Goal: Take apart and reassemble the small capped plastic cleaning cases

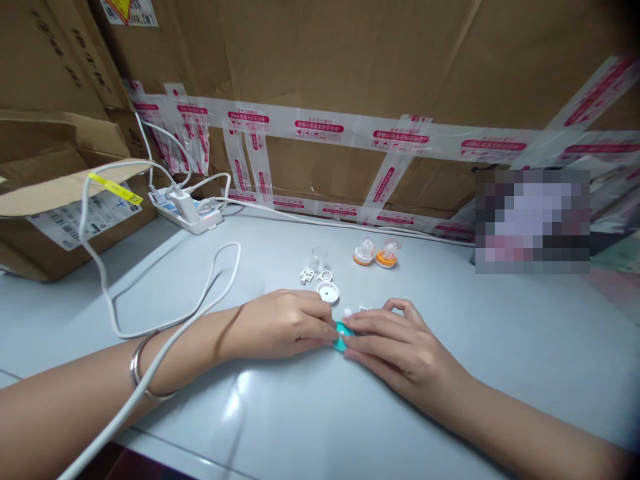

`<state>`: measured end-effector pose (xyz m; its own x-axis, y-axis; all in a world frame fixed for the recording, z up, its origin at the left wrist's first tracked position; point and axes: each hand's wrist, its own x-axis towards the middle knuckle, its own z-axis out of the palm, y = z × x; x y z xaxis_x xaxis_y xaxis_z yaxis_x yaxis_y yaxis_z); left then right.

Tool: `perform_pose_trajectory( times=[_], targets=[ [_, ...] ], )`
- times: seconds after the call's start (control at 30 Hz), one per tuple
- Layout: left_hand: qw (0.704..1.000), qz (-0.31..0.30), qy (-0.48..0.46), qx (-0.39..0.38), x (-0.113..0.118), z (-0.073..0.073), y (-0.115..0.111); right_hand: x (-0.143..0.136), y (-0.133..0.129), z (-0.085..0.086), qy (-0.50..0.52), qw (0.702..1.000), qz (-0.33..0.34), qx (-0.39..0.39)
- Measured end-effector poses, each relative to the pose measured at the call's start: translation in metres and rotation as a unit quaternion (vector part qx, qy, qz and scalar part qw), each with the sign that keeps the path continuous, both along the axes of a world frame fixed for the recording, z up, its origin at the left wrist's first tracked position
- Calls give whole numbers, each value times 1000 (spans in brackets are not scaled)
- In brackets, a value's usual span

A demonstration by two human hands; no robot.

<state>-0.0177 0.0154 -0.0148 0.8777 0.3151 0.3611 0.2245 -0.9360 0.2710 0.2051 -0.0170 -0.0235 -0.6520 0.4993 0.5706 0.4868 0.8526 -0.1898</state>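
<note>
A small teal round plastic part [343,335] lies low over the table between my hands, with a tiny white piece at its middle. My left hand [293,323] is closed, its fingertips gripping the teal part's left side. From the right, my right hand [403,343] has thumb and fingers pressed on the same part; the fingertips cover much of it. Just beyond sit a white round cup [328,293], two small white wheel-like pieces [325,275] and a clear dome [319,256]. Small white bits [364,309] rest near my right fingers.
Two orange-and-white pieces with clear domes [387,255] stand farther back. A white cable [200,310] loops across the table and over my left forearm. At the left are a power strip [193,213] and an open carton [60,200]. Large taped cardboard boxes [320,60] wall off the back.
</note>
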Motion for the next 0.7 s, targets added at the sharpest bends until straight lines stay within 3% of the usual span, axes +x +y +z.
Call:
perform_pose_trajectory(
  times=[0.37,0.5,0.6,0.7],
  targets=[
    [997,7,38,70,4,3,-5,0,0,-1,-2,1000,5,-23],
    [1000,-7,3,21,2,5,-4,1,0,1,-12,999,2,-34],
    [997,-13,-54,-45,-4,15,1,1,-1,3,-7,999,0,-38],
    [992,50,-96,-66,-12,25,11,0,-1,5,-6,998,-5,-58]
  ],
)
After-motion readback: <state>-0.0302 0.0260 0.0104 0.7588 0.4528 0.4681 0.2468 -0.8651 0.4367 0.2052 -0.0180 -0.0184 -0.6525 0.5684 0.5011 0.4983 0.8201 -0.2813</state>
